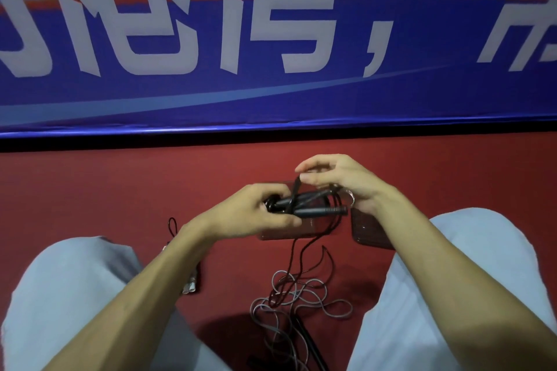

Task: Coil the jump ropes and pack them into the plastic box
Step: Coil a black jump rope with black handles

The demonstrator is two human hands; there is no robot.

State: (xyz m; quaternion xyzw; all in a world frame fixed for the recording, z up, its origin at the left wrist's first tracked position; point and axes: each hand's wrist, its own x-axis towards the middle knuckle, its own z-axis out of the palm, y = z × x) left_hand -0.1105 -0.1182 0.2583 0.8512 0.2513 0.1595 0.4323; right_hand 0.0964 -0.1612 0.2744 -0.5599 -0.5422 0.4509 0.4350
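Step in hand: coiling the black jump rope [319, 211], held in the air just above the plastic box [310, 230].
Left hand [256, 211]: fingers curl round the bunched cord and the near ends of the two black handles; firm hold.
Right hand [340, 181]: thumb and fingertips pinch a loop of the same cord, lifted above the handles; the other fingers are loosely bent.
Coil state: unfinished by my reading, as a length of dark cord trails from the hands down to the red floor [120, 190].
Box: clear and low, on the floor under the hands, partly hidden by them; no rope visible inside.
Clear piece [370, 235]: just beside the box, under the right wrist; probably the lid.
Grey rope [304, 292]: loose tangle between the knees, not coiled.
Pale handle [191, 281]: beside the left forearm; possibly another rope, but too hidden to say.
Progress: early. Nothing packed; one rope under way, at least one more untouched.
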